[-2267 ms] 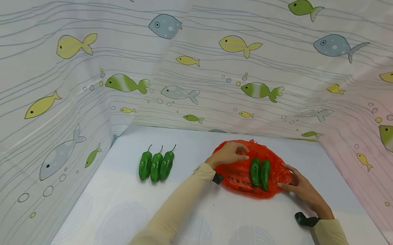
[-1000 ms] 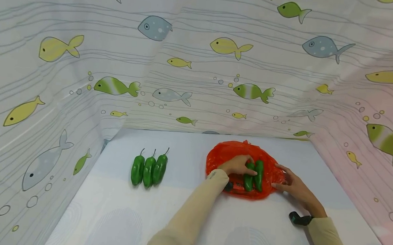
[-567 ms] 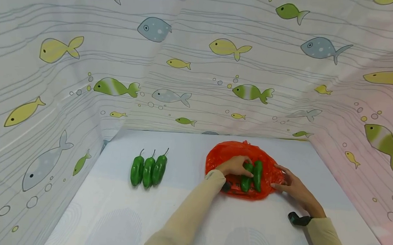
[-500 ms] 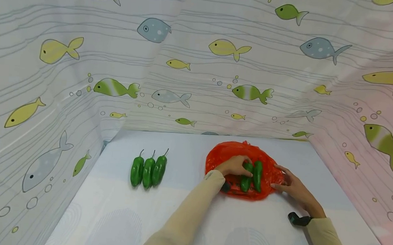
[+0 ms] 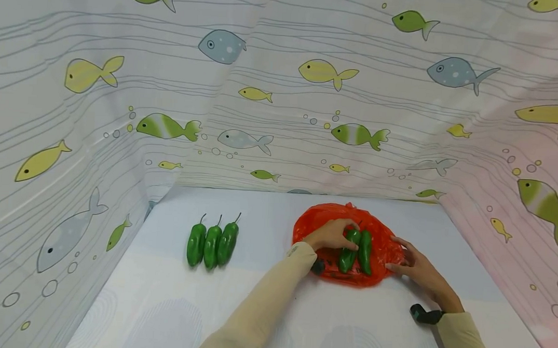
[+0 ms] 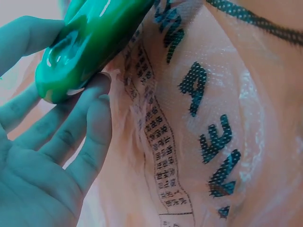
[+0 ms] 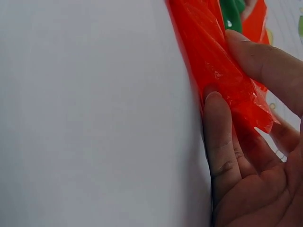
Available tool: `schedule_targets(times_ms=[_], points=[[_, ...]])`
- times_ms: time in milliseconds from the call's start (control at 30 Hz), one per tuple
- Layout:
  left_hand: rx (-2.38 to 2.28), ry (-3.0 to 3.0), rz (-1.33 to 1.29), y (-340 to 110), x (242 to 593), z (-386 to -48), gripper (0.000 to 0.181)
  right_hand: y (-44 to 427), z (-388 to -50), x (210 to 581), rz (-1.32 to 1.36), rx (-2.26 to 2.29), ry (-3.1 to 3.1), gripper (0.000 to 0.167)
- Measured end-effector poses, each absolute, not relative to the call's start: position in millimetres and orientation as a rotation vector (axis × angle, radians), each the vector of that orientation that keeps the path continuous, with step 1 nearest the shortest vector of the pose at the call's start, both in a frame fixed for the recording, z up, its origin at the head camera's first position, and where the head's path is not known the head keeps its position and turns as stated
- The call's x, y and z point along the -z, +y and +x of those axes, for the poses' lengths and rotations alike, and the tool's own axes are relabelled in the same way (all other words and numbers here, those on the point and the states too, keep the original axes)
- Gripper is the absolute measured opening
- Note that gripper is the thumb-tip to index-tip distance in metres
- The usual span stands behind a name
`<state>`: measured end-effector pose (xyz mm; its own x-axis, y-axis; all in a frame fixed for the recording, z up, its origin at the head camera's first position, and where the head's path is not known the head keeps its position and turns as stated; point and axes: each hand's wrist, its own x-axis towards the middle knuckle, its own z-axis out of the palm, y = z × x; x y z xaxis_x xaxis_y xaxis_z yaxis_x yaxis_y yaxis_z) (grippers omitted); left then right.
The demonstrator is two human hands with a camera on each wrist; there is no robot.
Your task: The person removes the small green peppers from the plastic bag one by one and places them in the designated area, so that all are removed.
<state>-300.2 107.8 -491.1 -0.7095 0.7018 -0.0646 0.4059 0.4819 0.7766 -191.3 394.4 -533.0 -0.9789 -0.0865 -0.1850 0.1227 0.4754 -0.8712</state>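
Two green peppers lie on a red plastic bag (image 5: 319,214) spread on the table. My left hand (image 5: 334,234) pinches the left one of them (image 5: 348,257) between thumb and fingers; in the left wrist view the glossy pepper (image 6: 90,42) sits between the thumb and fingertips of the hand (image 6: 42,156). Close beside it on the bag is the other pepper (image 5: 365,253). My right hand (image 5: 417,268) is at the bag's right edge; the right wrist view has the red plastic (image 7: 208,52) between the thumb and fingers of this hand (image 7: 260,175).
Three more green peppers (image 5: 212,246) stand side by side in a row on the white table (image 5: 161,304), left of the bag, stems pointing away. A fish-patterned sheet (image 5: 281,112) rises behind the table and along both sides.
My left hand has come down from the bag's upper left onto the left pepper, which now lies slightly farther left and tilted, with a wider gap below. My right hand has stayed at the bag's edge.
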Motion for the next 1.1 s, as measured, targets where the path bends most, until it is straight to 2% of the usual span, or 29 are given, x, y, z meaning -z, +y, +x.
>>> schedule_targets(times_ms=[533, 1100], points=[[-1.107, 2.362, 0.956, 89.8, 480.7, -299.4, 0.047, 394.2, -191.3, 533.0, 0.021, 1.508, 2.528, 0.091], [-1.084, 2.375, 0.976, 83.7, 487.4, -297.5, 0.051, 393.0, -189.9, 532.8, 0.011, 1.496, 2.547, 0.093]])
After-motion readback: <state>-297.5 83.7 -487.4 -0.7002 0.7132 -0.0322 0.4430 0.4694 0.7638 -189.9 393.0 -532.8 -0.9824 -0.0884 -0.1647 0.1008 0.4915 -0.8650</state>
